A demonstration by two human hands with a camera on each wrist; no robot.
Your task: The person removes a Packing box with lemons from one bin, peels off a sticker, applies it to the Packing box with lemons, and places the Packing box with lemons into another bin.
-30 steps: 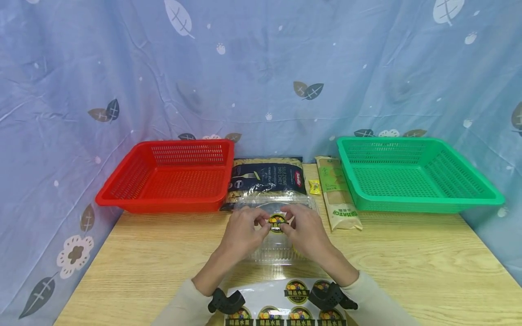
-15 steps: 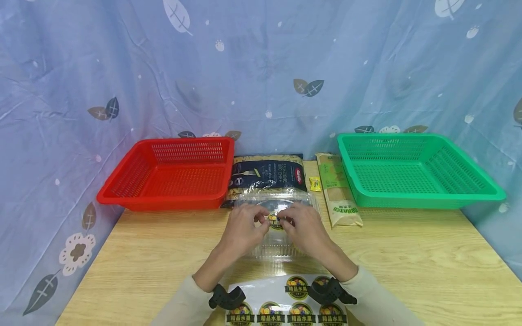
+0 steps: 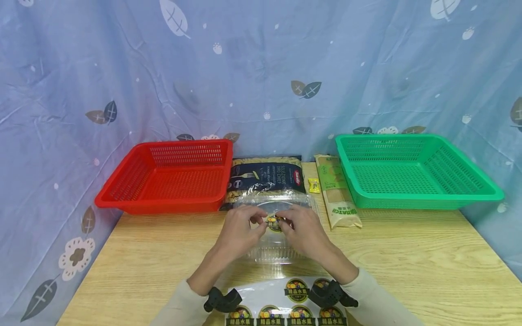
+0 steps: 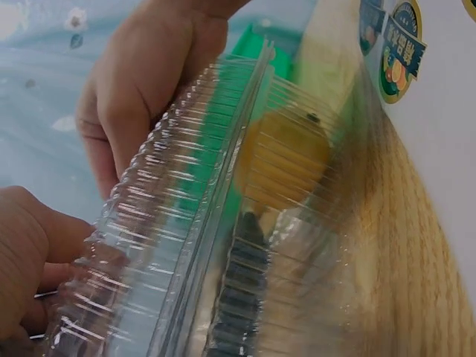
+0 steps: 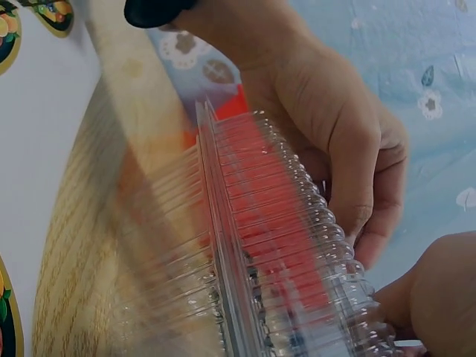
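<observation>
Sticker (image 3: 276, 222), small and round with a black rim and bright fruit colours, sits in the middle of the head picture, a bit below centre, right on top of the clear plastic box (image 3: 277, 244). Both hands meet over it. The left hand (image 3: 238, 231) comes in from the lower left and the right hand (image 3: 303, 233) comes in from the lower right, so the sticker lies between their fingertips, just up the frame from both palms. Each hand has its fingers curled and seems to pinch one edge of the sticker, and neither hand looks nearer than the other. The sticker is round, so it has no long side, and I cannot tell which way its words point because fingers cover much of it. It looks nearly flat on the lid. The box does have a long side, and it runs up and down the head picture, from the wooden table (image 3: 408, 262) edge near the person toward the dark pasta bag (image 3: 267, 176) above it. In the wrist pictures the ribbed box wall fills the centre and the sticker is hidden. A white sheet of stickers (image 3: 281, 303) lies at the bottom of the frame, between the two sleeves.
</observation>
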